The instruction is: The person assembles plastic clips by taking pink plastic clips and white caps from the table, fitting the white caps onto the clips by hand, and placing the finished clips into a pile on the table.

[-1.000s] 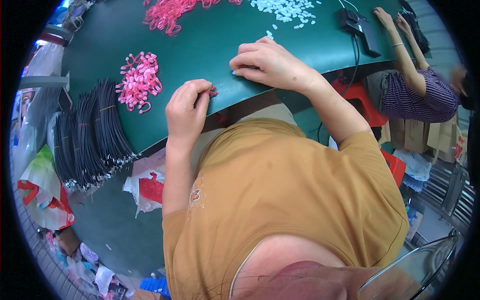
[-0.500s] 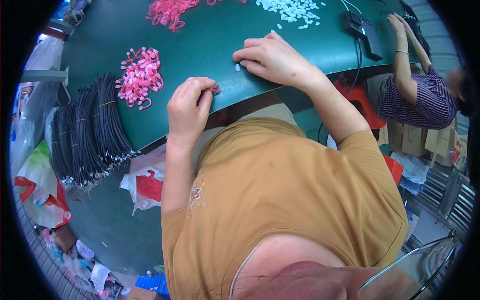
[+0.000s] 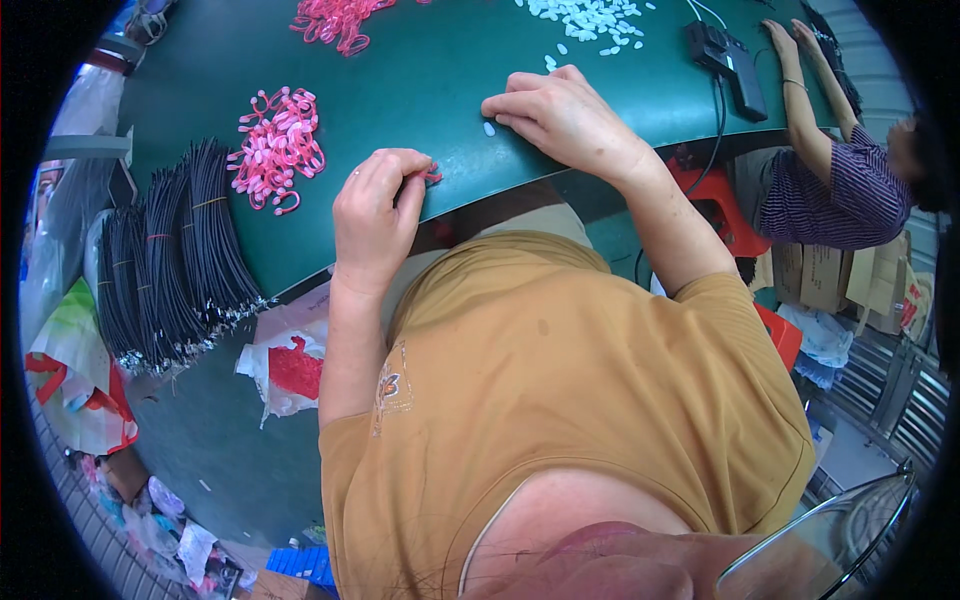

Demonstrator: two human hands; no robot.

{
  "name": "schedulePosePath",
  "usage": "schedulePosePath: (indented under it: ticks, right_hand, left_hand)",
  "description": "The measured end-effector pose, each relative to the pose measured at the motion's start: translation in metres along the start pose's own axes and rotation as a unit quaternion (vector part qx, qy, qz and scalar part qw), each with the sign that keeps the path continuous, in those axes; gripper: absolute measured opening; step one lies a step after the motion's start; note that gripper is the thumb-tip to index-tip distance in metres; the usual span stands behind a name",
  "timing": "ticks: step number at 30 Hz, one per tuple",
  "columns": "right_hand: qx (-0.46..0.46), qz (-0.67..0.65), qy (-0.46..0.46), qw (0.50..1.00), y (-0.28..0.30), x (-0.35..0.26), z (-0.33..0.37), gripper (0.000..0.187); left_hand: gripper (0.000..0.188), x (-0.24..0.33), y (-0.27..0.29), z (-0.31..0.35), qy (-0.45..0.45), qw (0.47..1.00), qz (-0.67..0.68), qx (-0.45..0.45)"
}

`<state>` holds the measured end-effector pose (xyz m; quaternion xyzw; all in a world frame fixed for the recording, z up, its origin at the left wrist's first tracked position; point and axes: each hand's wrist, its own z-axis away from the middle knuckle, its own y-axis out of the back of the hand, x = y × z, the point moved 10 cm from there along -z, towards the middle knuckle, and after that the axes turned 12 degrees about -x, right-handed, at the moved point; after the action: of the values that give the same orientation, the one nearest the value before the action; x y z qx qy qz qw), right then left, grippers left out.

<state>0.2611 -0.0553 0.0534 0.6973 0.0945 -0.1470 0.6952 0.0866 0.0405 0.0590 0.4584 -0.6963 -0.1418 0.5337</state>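
Note:
Near the table's front edge, my left hand [image 3: 380, 208] is closed, thumb against fingers, on a small red plastic loop [image 3: 433, 174] that pokes out at the fingertips. Further right, my right hand [image 3: 568, 118] has its fingers drawn together over the tabletop. At its thumb tip is a small white oval piece [image 3: 489, 129]; whether it is pinched or pressed on the table is hard to see. To the left lies a heap of red loops with pale oval pieces on them [image 3: 276, 148]. Loose white oval pieces [image 3: 590, 20] are spread at the far side.
Plain red loops [image 3: 338, 22] are heaped at the far left of the green table [image 3: 440, 70]. Bundled black cords [image 3: 180, 250] lie at the left edge. A black device with cables [image 3: 728, 70] stands at the right, where a co-worker in a striped shirt [image 3: 835, 198] sits.
My right hand has shifted slightly right, and the white oval piece has moved along at its thumb tip. My left hand stays almost still with the red loop. The co-worker's hands have moved apart.

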Motion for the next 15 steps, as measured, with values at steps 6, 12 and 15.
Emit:
schedulePosePath:
  ticks: [6,12,15]
  right_hand:
    - [-0.012,-0.002,0.006,1.0,-0.0001,-0.0014,-0.0013,0.018]
    - [0.0,0.002,0.013,1.0,-0.0008,-0.0027,-0.0022,0.018]
    - [-0.031,0.016,0.0,0.999,-0.0057,-0.0013,-0.0023,0.02]
  left_hand:
    - [0.015,-0.0006,-0.0006,0.0006,0.004,1.0,0.0,-0.004]
    - [0.016,-0.0001,-0.0003,0.0001,0.004,1.0,-0.003,-0.003]
    - [0.016,-0.0008,-0.0008,0.0,0.007,1.0,-0.003,-0.004]
